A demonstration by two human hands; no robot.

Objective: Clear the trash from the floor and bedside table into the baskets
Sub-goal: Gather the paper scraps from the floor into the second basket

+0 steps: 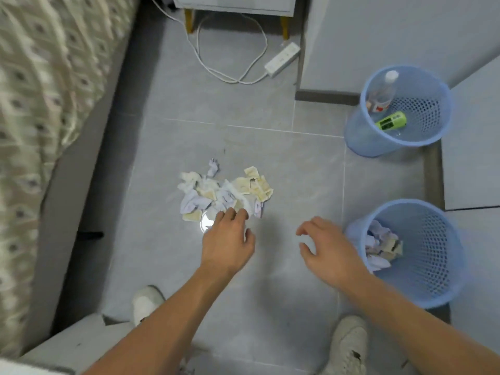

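**Operator:** Beyond the fingertips of the left hand [228, 239], what lies on the grey tiled floor [284, 169]?

**Inspector:** One loose pile of crumpled white and cream paper scraps [224, 192]. The left fingers [234, 213] are extended and slightly spread, tips touching the near edge of the pile. Nothing is pinched. A small clear round disc [207, 221] lies flat just left of those fingers, partly under the pile's edge.

**Operator:** State of the right hand [328, 251]?

**Inspector:** Palm down, fingers [307, 228] curled and spread, empty, off the floor. It is beside the left hand, apart from the pile.

**Operator:** Receptacles?

**Inspector:** Directly right of the right fingers stands the near blue plastic mesh basket [433, 266], upright, holding crumpled paper [381, 249]. Further ahead of the right fingers stands the far blue plastic mesh basket [422, 117], upright, holding a clear plastic bottle with a white cap [382, 93] and a green cylindrical container [391, 121].

**Operator:** Obstructions and surroundings?

**Inspector:** Bare floor separates the pile from both baskets. Well ahead of the left fingers: a white power strip [282, 59] with its looped white cable [230, 74], and the yellow-legged white bedside table [235, 4]. Left of the left fingers runs the patterned bed cover [40, 90]. Two white shoes [147, 303] stand behind both hands.
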